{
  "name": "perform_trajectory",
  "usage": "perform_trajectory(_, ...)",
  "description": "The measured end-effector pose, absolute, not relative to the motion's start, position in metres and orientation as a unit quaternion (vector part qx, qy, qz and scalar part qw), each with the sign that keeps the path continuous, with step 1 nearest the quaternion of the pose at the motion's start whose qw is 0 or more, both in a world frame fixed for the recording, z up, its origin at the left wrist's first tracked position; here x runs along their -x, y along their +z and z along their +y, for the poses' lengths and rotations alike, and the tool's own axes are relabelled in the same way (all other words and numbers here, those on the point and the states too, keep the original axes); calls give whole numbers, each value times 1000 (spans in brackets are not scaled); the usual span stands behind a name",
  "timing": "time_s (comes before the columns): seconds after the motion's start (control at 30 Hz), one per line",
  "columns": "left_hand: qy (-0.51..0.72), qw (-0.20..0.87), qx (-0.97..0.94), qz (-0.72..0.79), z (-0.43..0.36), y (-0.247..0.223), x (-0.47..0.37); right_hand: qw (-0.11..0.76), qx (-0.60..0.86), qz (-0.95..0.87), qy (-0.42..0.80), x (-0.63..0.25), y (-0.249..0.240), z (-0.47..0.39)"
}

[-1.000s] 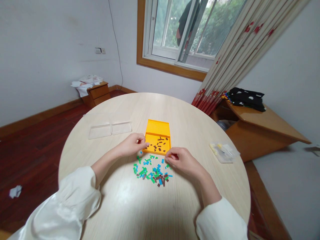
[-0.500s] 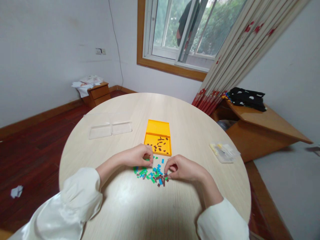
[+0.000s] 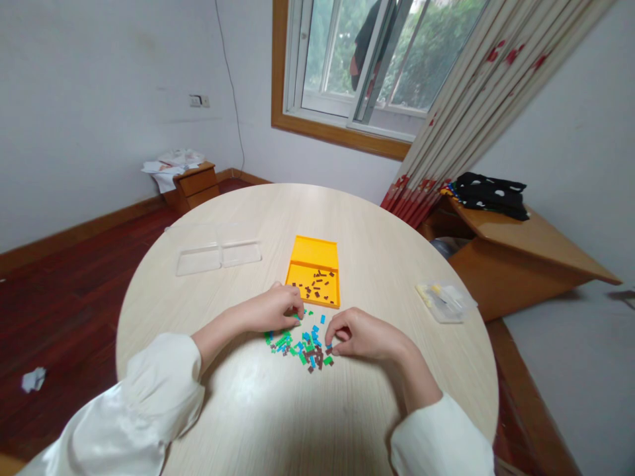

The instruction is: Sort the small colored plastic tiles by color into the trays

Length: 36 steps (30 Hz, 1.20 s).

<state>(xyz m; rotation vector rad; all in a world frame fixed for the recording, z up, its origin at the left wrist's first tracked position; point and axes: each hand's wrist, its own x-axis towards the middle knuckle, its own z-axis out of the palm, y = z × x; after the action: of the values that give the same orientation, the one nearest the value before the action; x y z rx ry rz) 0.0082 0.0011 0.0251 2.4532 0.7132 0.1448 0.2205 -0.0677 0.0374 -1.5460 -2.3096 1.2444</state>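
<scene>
A loose pile of small building bricks (image 3: 303, 345) in green, blue and brown lies on the table between my hands. My left hand (image 3: 278, 307) is at the pile's upper left, beside some green bricks, with its fingers curled together. Whatever its fingertips hold, if anything, is hidden. At the right side my right hand (image 3: 361, 334) has thumb and forefinger pinched at a small brick by the pile's edge. Just beyond the left hand, a yellow box (image 3: 315, 250) lies open with several brown bricks (image 3: 317, 295) scattered in its near half.
The round wooden table (image 3: 248, 423) fills the middle of the view. A clear plastic case (image 3: 198, 261) lies open at its left. Near the right edge sits a small clear container (image 3: 446, 304) with yellowish contents. A wooden cabinet (image 3: 526, 258) stands beyond the table's right side.
The brown, blue and green bricks near my right fingertips have shifted slightly left and down. The left fingers have drawn up a little; both hands otherwise stay in place.
</scene>
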Motion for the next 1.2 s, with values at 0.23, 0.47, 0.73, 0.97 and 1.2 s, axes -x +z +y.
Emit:
perform_trajectory(0.23, 102, 262, -910, 305, 3, 25, -9, 58, 504, -778, 371, -216, 33, -68)
perform_trajectory(0.47, 134, 259, -908, 300, 5, 25, -9, 83, 545, -767, 329, -218, 36, -67)
perform_trajectory(0.73, 148, 259, -906, 302, 6, 24, -8, 106, 550, -769, 307, -216, 36, -67)
perform_trajectory(0.97, 161, 266, -902, 300, 5, 27, -8, 232, 559, -737, 301, -213, 35, -66)
perform_trajectory(1.2, 165, 279, -902, 285, 4, 25, -9, 455, 611, -623, 179, -214, 25, -54)
